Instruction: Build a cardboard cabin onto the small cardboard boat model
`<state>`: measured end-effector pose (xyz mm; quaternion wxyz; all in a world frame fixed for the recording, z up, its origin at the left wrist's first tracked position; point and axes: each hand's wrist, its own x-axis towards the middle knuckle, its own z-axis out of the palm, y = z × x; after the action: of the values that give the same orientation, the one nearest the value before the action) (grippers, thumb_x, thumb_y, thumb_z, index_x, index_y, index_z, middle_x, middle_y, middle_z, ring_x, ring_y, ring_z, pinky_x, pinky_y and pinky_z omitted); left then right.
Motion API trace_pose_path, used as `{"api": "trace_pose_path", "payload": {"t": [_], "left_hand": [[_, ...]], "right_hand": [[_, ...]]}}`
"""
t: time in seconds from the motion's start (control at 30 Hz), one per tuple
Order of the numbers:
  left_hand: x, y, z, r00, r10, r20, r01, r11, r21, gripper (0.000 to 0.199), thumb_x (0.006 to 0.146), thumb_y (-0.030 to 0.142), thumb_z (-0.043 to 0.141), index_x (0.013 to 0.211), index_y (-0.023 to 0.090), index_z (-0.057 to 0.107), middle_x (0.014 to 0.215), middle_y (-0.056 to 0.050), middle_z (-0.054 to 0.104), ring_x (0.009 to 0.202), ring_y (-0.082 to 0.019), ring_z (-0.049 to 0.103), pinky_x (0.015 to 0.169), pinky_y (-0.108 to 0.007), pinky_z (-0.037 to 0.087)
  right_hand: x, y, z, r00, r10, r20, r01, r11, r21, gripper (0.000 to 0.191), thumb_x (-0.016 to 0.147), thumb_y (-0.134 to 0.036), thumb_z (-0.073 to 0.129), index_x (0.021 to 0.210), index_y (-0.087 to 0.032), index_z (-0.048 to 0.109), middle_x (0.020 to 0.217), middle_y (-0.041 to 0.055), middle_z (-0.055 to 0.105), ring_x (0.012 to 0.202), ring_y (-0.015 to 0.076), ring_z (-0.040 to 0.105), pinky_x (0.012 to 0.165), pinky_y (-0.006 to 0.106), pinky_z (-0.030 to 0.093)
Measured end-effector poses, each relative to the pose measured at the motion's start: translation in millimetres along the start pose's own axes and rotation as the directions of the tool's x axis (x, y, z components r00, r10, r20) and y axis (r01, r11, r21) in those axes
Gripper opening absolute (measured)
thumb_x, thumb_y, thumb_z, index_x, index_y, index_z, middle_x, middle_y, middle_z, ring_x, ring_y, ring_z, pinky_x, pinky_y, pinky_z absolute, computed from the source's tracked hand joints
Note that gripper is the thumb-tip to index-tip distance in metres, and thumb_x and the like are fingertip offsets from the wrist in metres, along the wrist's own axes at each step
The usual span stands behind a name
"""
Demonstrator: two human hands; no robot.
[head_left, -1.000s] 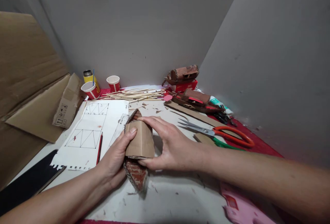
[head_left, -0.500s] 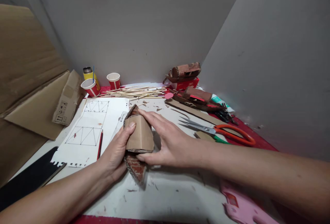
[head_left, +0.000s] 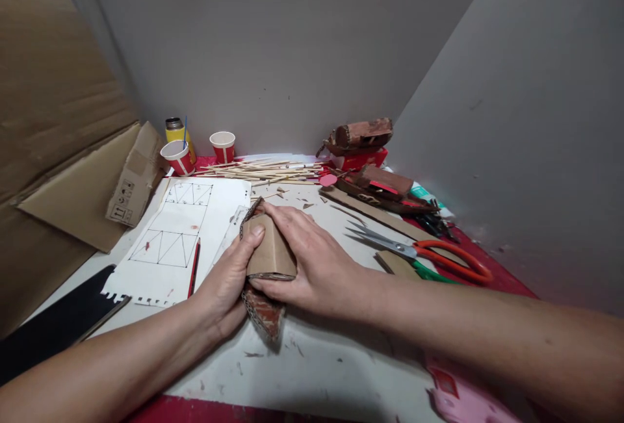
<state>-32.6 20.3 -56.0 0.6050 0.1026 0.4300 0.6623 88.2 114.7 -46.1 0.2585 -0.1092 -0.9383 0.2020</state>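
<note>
Between both hands, just above the table, is a small cardboard model boat. Its hull (head_left: 266, 312) is painted reddish brown, with a corrugated edge and a pointed end facing me. A bare tan cardboard cabin piece (head_left: 271, 251) with a rounded top sits on the hull. My left hand (head_left: 228, 286) grips the boat's left side, its thumb pressing on top of the cabin piece. My right hand (head_left: 316, 260) closes round the right side, fingers at the far end and thumb at the near end. The fingers under the hull are hidden.
Scissors (head_left: 404, 249) lie on the right, near two painted model boats (head_left: 385, 182). Wooden sticks (head_left: 263, 173) and paper cups (head_left: 223, 148) stand at the back. A drawing sheet (head_left: 180, 215) with a pencil (head_left: 194, 267) lies left. A pink tool (head_left: 463, 394) is at lower right.
My right hand has closed in on the boat, its thumb and palm now tight against the cabin piece. The whole view has shifted slightly.
</note>
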Motion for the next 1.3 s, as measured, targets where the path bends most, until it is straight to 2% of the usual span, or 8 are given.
{"api": "trace_pose_path", "payload": {"t": [0.17,0.33,0.43,0.57,0.73,0.93,1.1,1.3], "left_hand": [[1,1,0.3,1.000,-0.021,-0.021,0.021,1.000,-0.007,0.044,0.084,0.038,0.071,0.120,0.014,0.065,0.098,-0.011,0.075,0.089,-0.023,0.070,0.084,-0.032,0.055],[1,13,2.9,0.997,-0.083,0.007,0.083,0.995,-0.047,0.042,0.089,0.042,0.061,0.119,0.013,0.065,0.087,-0.011,0.074,0.077,-0.024,0.071,0.075,-0.035,0.058],[2,17,2.6,0.992,-0.121,0.024,0.122,0.991,-0.049,0.043,0.089,0.044,0.059,0.118,0.012,0.064,0.083,-0.012,0.073,0.071,-0.025,0.071,0.070,-0.036,0.059],[2,15,2.1,0.990,-0.135,0.038,0.137,0.988,-0.071,0.045,0.088,0.042,0.062,0.121,0.012,0.062,0.086,-0.013,0.073,0.072,-0.024,0.071,0.072,-0.037,0.059],[4,14,0.1,0.993,-0.115,0.006,0.116,0.992,-0.042,0.041,0.089,0.040,0.061,0.117,0.011,0.064,0.085,-0.012,0.073,0.070,-0.023,0.071,0.073,-0.036,0.059],[4,18,1.9,0.983,-0.176,0.056,0.179,0.983,-0.036,0.040,0.090,0.044,0.058,0.107,0.010,0.068,0.078,-0.012,0.073,0.066,-0.024,0.071,0.070,-0.037,0.060],[0,19,8.1,0.987,-0.155,-0.037,0.153,0.987,-0.047,0.032,0.090,0.037,0.059,0.105,0.011,0.069,0.082,-0.013,0.074,0.069,-0.023,0.072,0.071,-0.034,0.060],[1,19,10.1,0.986,-0.140,-0.092,0.138,0.990,-0.025,0.031,0.090,0.031,0.059,0.113,0.011,0.069,0.083,-0.012,0.075,0.071,-0.024,0.073,0.070,-0.035,0.062]], "right_hand": [[1,-1,-2,0.997,0.064,0.045,-0.064,0.998,0.005,0.097,0.074,-0.042,0.075,0.150,-0.013,0.024,0.142,0.0239,0.047,0.132,0.0357,0.046,0.107,0.058,0.041],[-3,2,-16,0.997,-0.078,0.007,0.078,0.997,0.001,0.107,0.076,-0.046,0.075,0.155,-0.010,0.012,0.155,0.0266,0.031,0.145,0.0350,0.030,0.115,0.056,0.033],[-5,4,-20,0.996,-0.078,-0.040,0.078,0.997,0.006,0.102,0.078,-0.043,0.074,0.156,-0.013,0.014,0.152,0.0255,0.038,0.141,0.0341,0.038,0.112,0.055,0.037],[-6,7,-15,0.994,-0.077,-0.071,0.079,0.997,0.023,0.095,0.078,-0.038,0.073,0.155,-0.016,0.020,0.141,0.0223,0.052,0.130,0.0346,0.051,0.106,0.056,0.043],[-5,11,-11,0.992,-0.090,-0.083,0.094,0.995,0.041,0.089,0.078,-0.037,0.073,0.151,-0.014,0.028,0.141,0.0233,0.052,0.130,0.0335,0.051,0.105,0.054,0.045],[-2,3,-25,0.997,-0.071,-0.027,0.073,0.994,0.086,0.097,0.074,-0.044,0.078,0.151,-0.012,0.029,0.142,0.0237,0.050,0.130,0.0325,0.051,0.108,0.052,0.043],[-1,-2,-23,0.999,-0.013,-0.041,0.015,0.998,0.064,0.095,0.075,-0.045,0.076,0.151,-0.011,0.028,0.137,0.0232,0.054,0.128,0.0342,0.051,0.105,0.053,0.044],[0,5,-12,0.998,-0.036,-0.055,0.040,0.996,0.080,0.088,0.077,-0.044,0.073,0.148,-0.011,0.032,0.132,0.0215,0.057,0.122,0.0316,0.054,0.101,0.050,0.046]]}}
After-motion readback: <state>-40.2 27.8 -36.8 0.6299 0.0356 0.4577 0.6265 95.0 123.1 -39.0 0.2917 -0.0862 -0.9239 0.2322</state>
